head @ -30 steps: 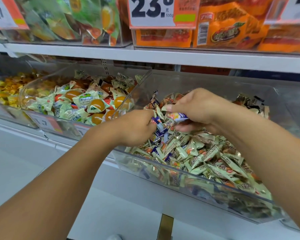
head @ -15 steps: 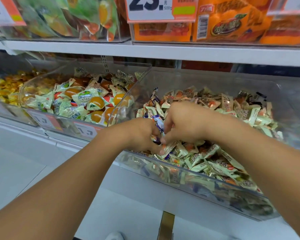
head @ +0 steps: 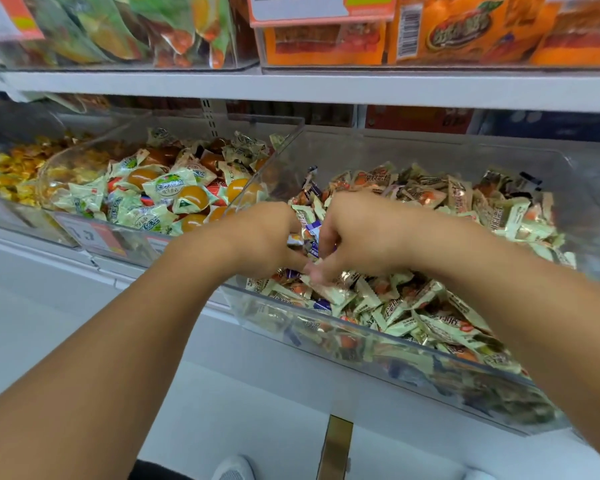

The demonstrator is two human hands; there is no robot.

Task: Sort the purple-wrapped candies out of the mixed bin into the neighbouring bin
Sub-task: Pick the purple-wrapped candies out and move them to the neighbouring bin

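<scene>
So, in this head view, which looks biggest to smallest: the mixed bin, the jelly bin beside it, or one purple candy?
1. Mixed bin, largest, though it is also nearest the camera.
2. Jelly bin, smaller, partly because it sits further off.
3. Purple candy, tiny, between the hands.

A long white metal shelf board (head: 326,90) is running across the far side of the scene, carrying clear plastic boxes of orange snack packets (head: 440,32) at the right and green fruit-printed bags (head: 125,29) at the left. A slotted metal upright (head: 210,117) is standing behind it. Pale glossy floor (head: 49,306) is spreading below at the near left, reflecting soft, even light.
</scene>
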